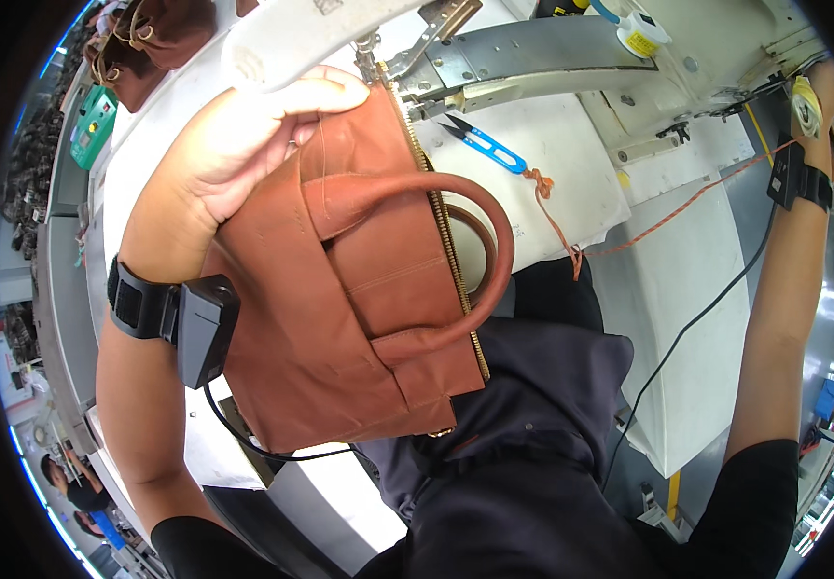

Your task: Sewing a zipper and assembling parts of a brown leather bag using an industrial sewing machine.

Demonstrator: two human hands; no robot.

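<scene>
A brown leather handbag [287, 318] with a looped handle [504, 241] and a brass-toothed zipper [446, 227] along its right edge hangs over my lap. Its top corner lies under the presser foot [369, 58] of a sewing machine. My left hand [263, 130] is closed on the bag's upper edge, thumb on top, close beside the presser foot. Far off at the upper right, my right hand [828, 92] is raised at the machine's right end, next to a yellowish wrapped piece [806, 104]. Its fingers are too small and cut off to make out.
Blue thread snips [494, 148] lie on the white table, tied to an orange cord [668, 212] stretching rightward. A white bottle [641, 37] stands on the machine bed. More brown bags [142, 58] and a green box [95, 125] sit at upper left. A black cable [687, 333] hangs from my right wrist.
</scene>
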